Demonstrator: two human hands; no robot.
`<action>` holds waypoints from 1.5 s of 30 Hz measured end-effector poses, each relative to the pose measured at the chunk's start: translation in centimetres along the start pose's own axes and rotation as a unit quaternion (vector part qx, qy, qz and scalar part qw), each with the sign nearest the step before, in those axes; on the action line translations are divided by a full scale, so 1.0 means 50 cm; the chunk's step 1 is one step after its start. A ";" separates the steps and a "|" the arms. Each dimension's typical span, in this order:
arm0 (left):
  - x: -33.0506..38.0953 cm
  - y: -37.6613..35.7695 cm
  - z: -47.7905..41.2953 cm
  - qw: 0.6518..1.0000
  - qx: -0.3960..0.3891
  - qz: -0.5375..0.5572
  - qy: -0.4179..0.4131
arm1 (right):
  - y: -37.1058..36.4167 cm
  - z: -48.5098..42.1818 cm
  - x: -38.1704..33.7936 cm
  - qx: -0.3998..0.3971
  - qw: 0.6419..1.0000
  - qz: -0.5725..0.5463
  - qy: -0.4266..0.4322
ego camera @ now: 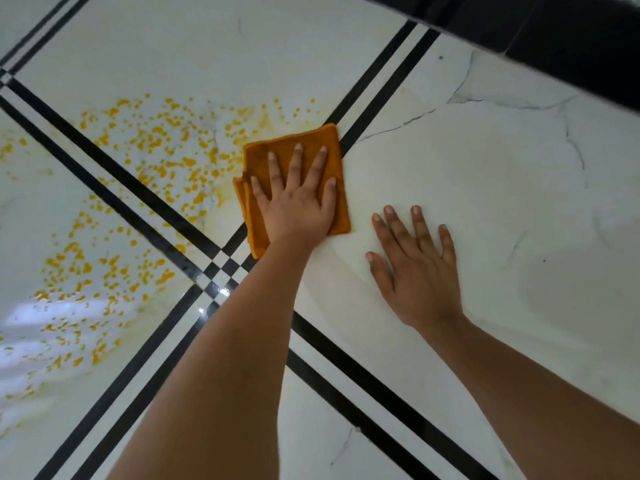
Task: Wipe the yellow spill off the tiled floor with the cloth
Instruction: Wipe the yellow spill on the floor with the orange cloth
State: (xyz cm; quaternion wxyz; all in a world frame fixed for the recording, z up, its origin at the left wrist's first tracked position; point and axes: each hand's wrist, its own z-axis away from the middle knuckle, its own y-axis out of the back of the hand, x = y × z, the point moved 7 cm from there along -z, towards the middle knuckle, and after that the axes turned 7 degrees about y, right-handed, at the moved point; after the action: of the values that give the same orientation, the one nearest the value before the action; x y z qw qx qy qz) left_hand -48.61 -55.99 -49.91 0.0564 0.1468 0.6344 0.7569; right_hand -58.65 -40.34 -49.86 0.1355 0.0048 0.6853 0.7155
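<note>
An orange folded cloth [334, 147] lies flat on the white tiled floor [450, 161], at the right edge of the yellow spill [166, 147]. My left hand [298, 206] presses down on the cloth, palm flat and fingers spread. The spill is a wide scatter of yellow drops and smears, spread over the tiles to the left of the cloth and down towards the lower left [79, 271]. A pale yellowish smear shows just beside the cloth. My right hand [415, 268] rests flat on a bare tile to the right, fingers apart, holding nothing.
Black double border lines [377, 81] cross the floor and meet at a small checkered square [221, 271] just below the cloth. A dark wall base or furniture edge [571, 36] runs along the top right. Thin grey veins mark the right-hand tile.
</note>
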 end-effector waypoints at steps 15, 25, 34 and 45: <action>0.051 -0.056 0.326 0.986 -0.056 -0.023 -0.154 | 0.050 0.249 0.105 -0.019 0.993 -0.040 -0.114; 0.193 -0.087 0.352 0.981 -0.069 -0.044 -0.178 | 0.044 0.342 0.225 -0.040 0.987 -0.027 -0.151; 0.197 -0.087 0.364 0.993 -0.071 -0.027 -0.095 | 0.064 0.392 0.219 -0.017 0.979 -0.149 -0.136; 0.194 -0.100 0.567 0.984 -0.112 0.094 -0.103 | 0.069 0.403 0.133 -0.006 0.897 -0.363 -0.253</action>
State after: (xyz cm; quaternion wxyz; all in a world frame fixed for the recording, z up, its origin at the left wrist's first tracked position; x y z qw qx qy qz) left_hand -50.03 -25.68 -49.04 0.0661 0.2760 0.5194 0.8061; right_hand -61.83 -19.35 -46.46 0.5544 -0.0643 0.5777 0.5956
